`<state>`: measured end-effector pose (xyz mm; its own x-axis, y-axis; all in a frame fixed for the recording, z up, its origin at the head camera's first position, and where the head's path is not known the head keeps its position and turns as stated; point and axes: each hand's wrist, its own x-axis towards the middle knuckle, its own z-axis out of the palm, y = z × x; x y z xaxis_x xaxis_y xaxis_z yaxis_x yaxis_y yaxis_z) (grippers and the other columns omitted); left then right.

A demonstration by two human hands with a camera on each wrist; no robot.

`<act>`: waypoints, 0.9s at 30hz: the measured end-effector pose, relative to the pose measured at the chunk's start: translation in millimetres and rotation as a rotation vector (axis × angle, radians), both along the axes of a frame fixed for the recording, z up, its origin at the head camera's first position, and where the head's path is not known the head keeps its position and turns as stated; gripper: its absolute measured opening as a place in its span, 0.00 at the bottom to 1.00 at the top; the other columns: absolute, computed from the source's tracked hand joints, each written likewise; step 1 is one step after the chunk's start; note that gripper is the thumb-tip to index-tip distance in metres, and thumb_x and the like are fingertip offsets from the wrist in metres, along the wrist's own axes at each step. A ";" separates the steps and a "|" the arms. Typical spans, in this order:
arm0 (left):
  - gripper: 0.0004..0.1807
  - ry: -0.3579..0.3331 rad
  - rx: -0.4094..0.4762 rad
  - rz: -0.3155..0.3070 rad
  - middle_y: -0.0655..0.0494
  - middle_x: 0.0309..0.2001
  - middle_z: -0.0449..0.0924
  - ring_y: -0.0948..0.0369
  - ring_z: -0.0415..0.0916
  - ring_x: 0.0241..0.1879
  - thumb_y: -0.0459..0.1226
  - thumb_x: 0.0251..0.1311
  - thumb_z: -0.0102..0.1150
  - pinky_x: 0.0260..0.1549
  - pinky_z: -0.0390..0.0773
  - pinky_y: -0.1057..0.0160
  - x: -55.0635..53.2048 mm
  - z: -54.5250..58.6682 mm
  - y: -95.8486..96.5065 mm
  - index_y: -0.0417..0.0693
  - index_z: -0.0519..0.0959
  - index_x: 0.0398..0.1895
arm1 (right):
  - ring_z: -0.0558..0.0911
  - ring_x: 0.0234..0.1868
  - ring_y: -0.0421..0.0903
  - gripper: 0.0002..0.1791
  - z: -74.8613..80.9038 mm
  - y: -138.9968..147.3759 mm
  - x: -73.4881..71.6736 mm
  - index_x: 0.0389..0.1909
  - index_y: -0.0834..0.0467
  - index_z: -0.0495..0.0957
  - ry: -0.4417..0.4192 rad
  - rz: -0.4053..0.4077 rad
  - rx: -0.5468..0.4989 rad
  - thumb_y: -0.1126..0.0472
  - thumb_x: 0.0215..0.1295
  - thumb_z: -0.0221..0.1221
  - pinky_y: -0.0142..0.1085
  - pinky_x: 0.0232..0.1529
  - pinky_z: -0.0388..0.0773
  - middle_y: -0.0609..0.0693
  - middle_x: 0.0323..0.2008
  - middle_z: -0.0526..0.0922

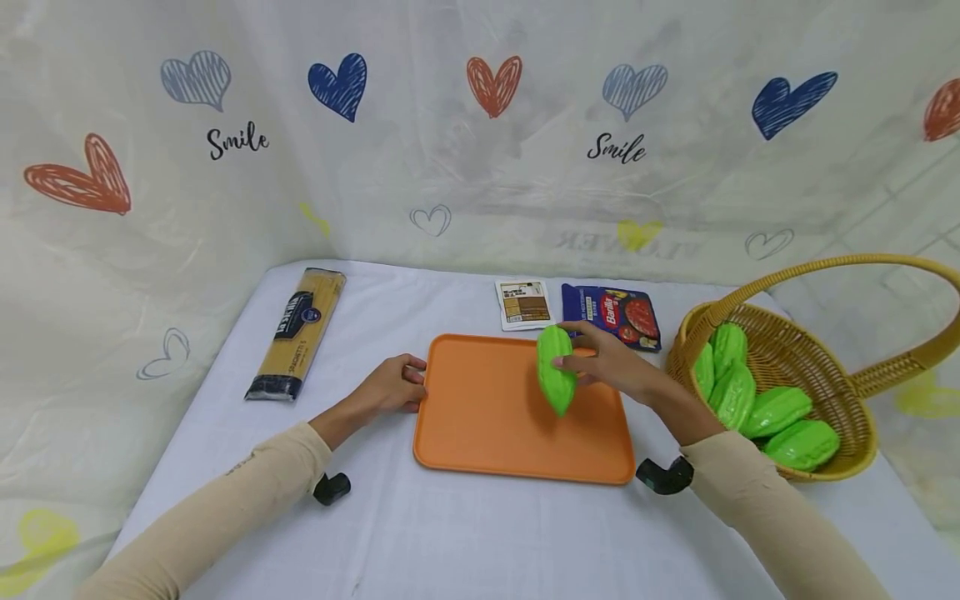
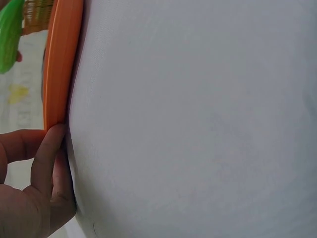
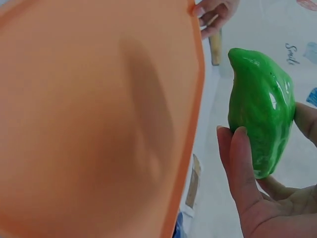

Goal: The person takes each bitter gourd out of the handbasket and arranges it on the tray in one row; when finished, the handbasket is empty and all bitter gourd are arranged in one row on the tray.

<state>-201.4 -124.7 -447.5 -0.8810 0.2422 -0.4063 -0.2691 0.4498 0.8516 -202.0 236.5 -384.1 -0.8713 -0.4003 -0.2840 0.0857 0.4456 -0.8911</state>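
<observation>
An orange tray lies flat on the white-covered table. At its left rim, my left hand pinches the edge between thumb and fingers, also seen close up in the left wrist view. Over the right half of the tray, my right hand holds a glossy bright green ridged gourd by its sides, its narrow end tilted down. In the right wrist view the gourd is held between thumb and fingers, apart from the tray, and its shadow falls on the tray's surface.
To the right stands a wicker basket with a tall handle, holding several green gourds. Behind the tray lie a small white-and-brown packet and a blue Barilla pouch. A spaghetti pack lies at the left.
</observation>
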 end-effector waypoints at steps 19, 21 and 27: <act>0.26 -0.003 -0.008 0.007 0.48 0.45 0.73 0.58 0.78 0.38 0.29 0.61 0.60 0.36 0.87 0.63 -0.8 -0.9 -0.7 0.40 0.70 0.64 | 0.86 0.43 0.48 0.43 -14.7 -46.2 -11.2 0.77 0.56 0.51 -0.086 -0.020 -0.062 0.52 0.68 0.63 0.46 0.50 0.87 0.66 0.62 0.69; 0.26 -0.005 -0.010 0.007 0.48 0.45 0.73 0.58 0.78 0.38 0.29 0.61 0.61 0.36 0.87 0.63 -0.9 -1.0 -0.8 0.41 0.70 0.64 | 0.86 0.42 0.48 0.43 -16.4 -50.1 -12.5 0.77 0.56 0.52 -0.092 -0.021 -0.070 0.52 0.68 0.63 0.46 0.50 0.86 0.66 0.62 0.69; 0.26 0.002 0.001 0.005 0.48 0.44 0.73 0.58 0.78 0.37 0.28 0.60 0.61 0.35 0.87 0.63 -0.2 -0.1 -0.6 0.40 0.70 0.63 | 0.85 0.42 0.47 0.41 -20.4 -62.0 -17.1 0.76 0.55 0.54 -0.118 -0.025 -0.092 0.53 0.68 0.63 0.50 0.53 0.85 0.64 0.61 0.71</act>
